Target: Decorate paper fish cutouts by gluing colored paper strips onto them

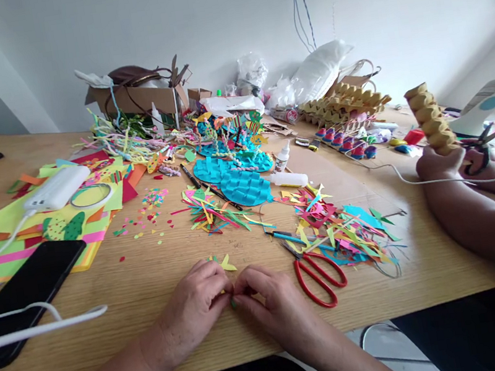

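Note:
My left hand (pixel 197 306) and my right hand (pixel 273 303) rest on the wooden table (pixel 157 269) near its front edge, fingertips pinched together on a tiny green paper scrap (pixel 233 304). A small yellow paper cutout (pixel 228 264) lies just beyond my fingers. Red-handled scissors (pixel 318 274) lie shut to the right of my right hand. What else the fingers hide I cannot make out.
Colored paper scraps (pixel 339 227) and blue scaled paper discs (pixel 242 186) fill the middle. A black phone (pixel 24 293) with white cable, a power bank (pixel 57 187) and paper sheets lie left. At right, another person's hands (pixel 441 164) hold egg-carton cardboard (pixel 429 119) and scissors.

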A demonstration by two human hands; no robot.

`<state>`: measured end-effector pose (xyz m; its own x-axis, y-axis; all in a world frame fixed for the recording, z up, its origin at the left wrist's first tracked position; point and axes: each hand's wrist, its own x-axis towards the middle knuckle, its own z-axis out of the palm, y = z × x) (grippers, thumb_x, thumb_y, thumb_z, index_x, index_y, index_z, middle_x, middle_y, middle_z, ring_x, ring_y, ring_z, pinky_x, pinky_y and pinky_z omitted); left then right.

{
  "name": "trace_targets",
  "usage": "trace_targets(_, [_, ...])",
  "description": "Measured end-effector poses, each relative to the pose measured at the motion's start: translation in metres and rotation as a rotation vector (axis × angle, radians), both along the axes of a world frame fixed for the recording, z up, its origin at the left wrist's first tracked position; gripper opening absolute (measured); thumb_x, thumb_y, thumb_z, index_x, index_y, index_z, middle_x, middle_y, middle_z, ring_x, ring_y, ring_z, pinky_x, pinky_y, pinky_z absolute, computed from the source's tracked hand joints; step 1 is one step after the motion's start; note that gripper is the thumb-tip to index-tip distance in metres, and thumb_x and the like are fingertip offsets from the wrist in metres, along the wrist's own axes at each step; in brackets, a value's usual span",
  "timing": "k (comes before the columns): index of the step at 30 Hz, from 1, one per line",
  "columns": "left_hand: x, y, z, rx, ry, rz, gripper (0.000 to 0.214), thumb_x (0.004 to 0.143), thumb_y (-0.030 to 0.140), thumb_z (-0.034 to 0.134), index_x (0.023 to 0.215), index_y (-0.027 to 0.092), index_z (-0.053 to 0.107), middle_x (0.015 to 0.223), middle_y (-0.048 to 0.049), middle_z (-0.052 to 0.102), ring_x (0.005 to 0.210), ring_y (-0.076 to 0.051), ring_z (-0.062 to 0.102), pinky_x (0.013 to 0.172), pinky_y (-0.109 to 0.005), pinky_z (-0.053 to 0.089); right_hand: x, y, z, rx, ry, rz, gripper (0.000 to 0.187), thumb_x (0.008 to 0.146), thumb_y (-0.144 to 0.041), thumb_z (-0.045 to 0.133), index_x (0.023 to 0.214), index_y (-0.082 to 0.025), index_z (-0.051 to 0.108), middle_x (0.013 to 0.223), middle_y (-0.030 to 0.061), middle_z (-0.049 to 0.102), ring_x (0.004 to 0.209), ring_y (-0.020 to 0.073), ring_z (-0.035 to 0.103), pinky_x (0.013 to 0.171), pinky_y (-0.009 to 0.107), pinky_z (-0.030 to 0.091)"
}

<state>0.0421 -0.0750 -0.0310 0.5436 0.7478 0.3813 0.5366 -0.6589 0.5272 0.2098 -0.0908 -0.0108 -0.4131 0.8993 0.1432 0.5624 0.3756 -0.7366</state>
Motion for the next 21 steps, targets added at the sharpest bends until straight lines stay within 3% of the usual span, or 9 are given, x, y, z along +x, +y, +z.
trace_targets(6, [-0.023, 0.009, 0.013, 0.122, 0.090, -0.032, 0.023, 0.082, 0.001, 0.046, 0.089, 0.016, 0.062, 0.086, -0.0036, 0.059, 0.084, -0.016, 0.052, 0.073, -0.026, 0.045, 0.003, 0.002, -0.006, -0.014, 0.006, -0.046, 0.016, 0.074, -0.003, 0.056, 0.071, -0.019, 0.054, 0.068, -0.0024, 0.059, 0.063, 0.0107, 0.055, 0.059, 0.019, 0.039])
trace_targets(9, [-0.038, 0.011, 0.017, 0.194, 0.227, -0.053, 0.028, 0.084, 0.000, 0.041, 0.095, 0.015, 0.061, 0.093, -0.0053, 0.058, 0.091, -0.019, 0.049, 0.079, -0.030, 0.044, 0.005, 0.001, -0.009, -0.001, -0.004, -0.033, 0.017, 0.072, -0.002, 0.056, 0.072, -0.018, 0.055, 0.068, -0.0023, 0.059, 0.063, 0.0104, 0.054, 0.058, 0.018, 0.039])
trace_targets(16, [-0.042, 0.008, 0.003, 0.320, 0.397, -0.124, 0.031, 0.090, 0.007, 0.038, 0.114, 0.017, 0.054, 0.113, -0.0063, 0.054, 0.110, -0.022, 0.041, 0.093, -0.035, 0.039, 0.005, -0.001, -0.008, 0.043, -0.100, 0.033, 0.017, 0.077, -0.003, 0.055, 0.082, -0.017, 0.063, 0.077, 0.0014, 0.062, 0.071, 0.0118, 0.058, 0.063, 0.018, 0.041])
trace_targets(21, [-0.042, 0.004, 0.003, 0.317, 0.349, -0.158, 0.029, 0.094, 0.012, 0.032, 0.110, 0.016, 0.055, 0.108, -0.0071, 0.054, 0.105, -0.021, 0.043, 0.092, -0.034, 0.039, 0.008, -0.011, 0.000, 0.171, -0.287, 0.132, 0.010, 0.083, -0.010, 0.053, 0.083, -0.017, 0.060, 0.081, 0.0028, 0.060, 0.074, 0.0137, 0.057, 0.065, 0.022, 0.039])
